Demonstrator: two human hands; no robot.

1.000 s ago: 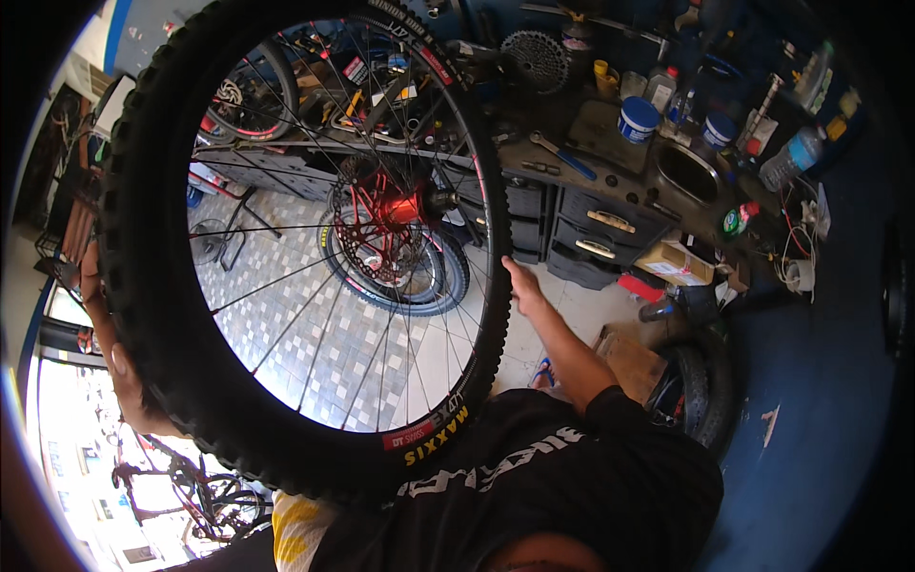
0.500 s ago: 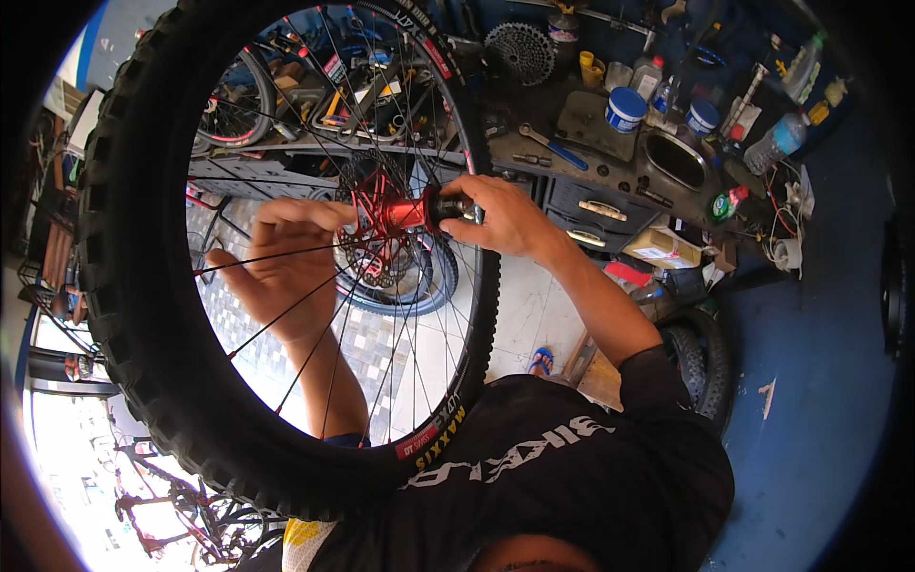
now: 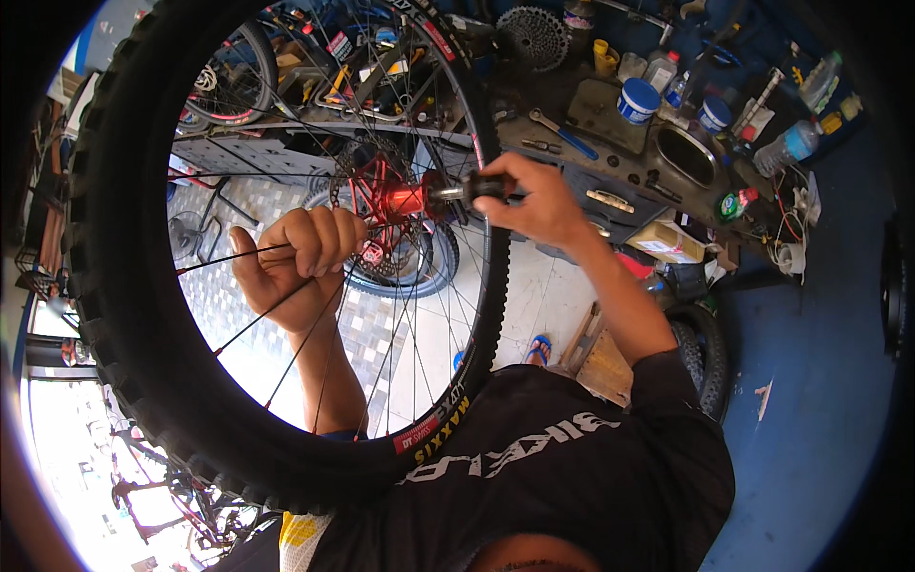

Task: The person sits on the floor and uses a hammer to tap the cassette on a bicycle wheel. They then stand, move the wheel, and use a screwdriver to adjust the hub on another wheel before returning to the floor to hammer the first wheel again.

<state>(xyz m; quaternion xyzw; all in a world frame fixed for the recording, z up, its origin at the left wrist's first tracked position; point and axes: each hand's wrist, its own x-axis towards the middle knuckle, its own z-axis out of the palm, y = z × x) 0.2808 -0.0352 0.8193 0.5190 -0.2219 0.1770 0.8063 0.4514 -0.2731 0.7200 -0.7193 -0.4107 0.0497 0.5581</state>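
Note:
A large bicycle wheel with a knobby black tyre (image 3: 124,286) stands upright in front of my torso, with a red hub (image 3: 405,198) and perforated brake disc at its centre. My right hand (image 3: 529,200) grips a black cylindrical hub part (image 3: 491,188) at the hub's right end, a bare silver shaft showing between it and the red body. Through the left half of the wheel comes my left hand (image 3: 295,257), fingers curled among the spokes beside the disc, thumb raised.
A cluttered workbench (image 3: 600,124) carries tools, a cassette (image 3: 534,38), tubs and bottles. Another wheel (image 3: 410,276) lies behind mine, drawers are below the bench, spare tyres (image 3: 705,362) at right, bikes at lower left, a blue wall (image 3: 791,429) at right.
Both hands left the tyre for the hub. My right hand has since drawn the black part rightward, exposing silver shaft; my left fingers have curled tighter at the spokes.

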